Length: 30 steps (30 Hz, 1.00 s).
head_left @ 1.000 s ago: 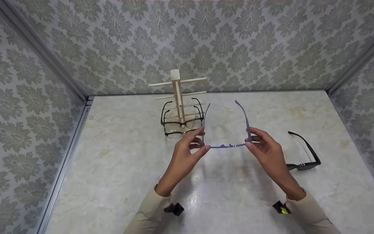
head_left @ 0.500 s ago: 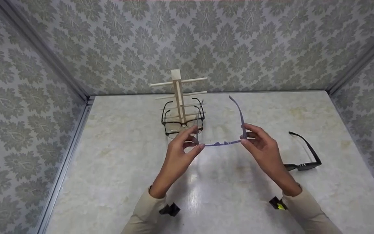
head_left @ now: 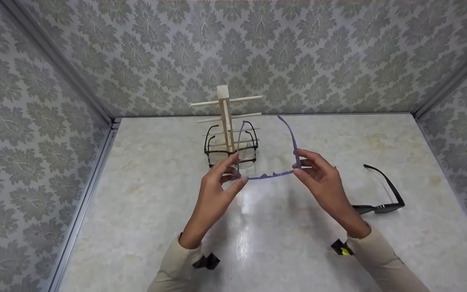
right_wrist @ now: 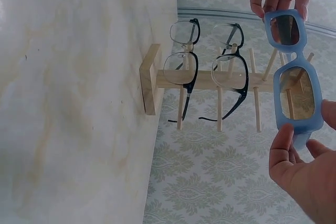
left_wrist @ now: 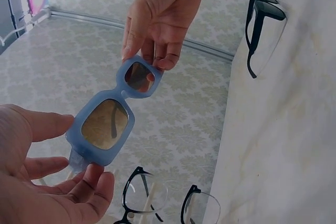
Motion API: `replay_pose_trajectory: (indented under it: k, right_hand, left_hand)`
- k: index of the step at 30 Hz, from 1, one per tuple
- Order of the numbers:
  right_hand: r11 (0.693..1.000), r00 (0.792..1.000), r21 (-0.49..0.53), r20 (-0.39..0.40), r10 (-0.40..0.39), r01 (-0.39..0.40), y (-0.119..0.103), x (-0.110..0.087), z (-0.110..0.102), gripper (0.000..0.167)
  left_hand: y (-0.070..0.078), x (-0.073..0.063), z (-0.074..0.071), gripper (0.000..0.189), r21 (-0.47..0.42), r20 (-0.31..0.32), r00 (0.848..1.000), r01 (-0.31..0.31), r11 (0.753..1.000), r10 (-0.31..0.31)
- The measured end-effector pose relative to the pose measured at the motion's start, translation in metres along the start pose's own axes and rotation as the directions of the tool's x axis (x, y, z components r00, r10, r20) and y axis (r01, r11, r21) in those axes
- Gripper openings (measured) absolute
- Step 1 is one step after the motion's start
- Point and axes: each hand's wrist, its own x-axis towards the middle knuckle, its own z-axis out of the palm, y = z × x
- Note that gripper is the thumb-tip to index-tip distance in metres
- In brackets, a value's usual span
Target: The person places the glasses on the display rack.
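A pair of blue-framed sunglasses (head_left: 274, 175) is held up off the table, temples unfolded and pointing away from me. My left hand (head_left: 216, 186) pinches its left corner between thumb and fingers. At the right corner, my right hand (head_left: 322, 180) grips it the same way. Brown-tinted lenses show in both wrist views, inside the thick blue rims (right_wrist: 297, 56). Behind the sunglasses stands a wooden eyewear rack (head_left: 225, 117) with paired pegs. Two pairs of black-framed glasses (right_wrist: 243, 80) hang on its lower pegs; the upper pegs are bare. My left fingers partly cover these glasses in the head view.
Black sunglasses (head_left: 388, 208) lie on the marbled table (head_left: 144, 227) at the right, partly hidden behind my right wrist. Patterned wall panels (head_left: 258, 52) enclose the table at the back and both sides.
Both hands have carried the blue sunglasses leftward and slightly away from me. The left temple now overlaps the rack in the head view. Both grips look the same.
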Motion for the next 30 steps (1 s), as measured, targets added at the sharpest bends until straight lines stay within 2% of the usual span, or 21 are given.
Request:
replay_pose_trajectory:
  k: [9,21,30]
  right_hand:
    - [1.000,1.000,-0.013,0.027,0.004,-0.004,-0.006,0.007,0.007,0.049]
    - [0.998,0.997,0.038,0.060,0.040,-0.042,-0.010,0.016,0.022,0.048]
    - [0.998,0.996,0.042,0.073,0.053,-0.056,-0.014,0.020,0.032,0.046]
  left_hand:
    - [0.004,-0.001,-0.010,0.062,-0.013,-0.019,1.000,-0.004,1.000,0.004]
    - [0.000,-0.005,-0.025,0.061,-0.035,-0.048,0.999,-0.018,0.999,0.017]
    - [0.000,-0.007,-0.035,0.059,-0.043,-0.071,0.997,-0.003,0.999,0.000]
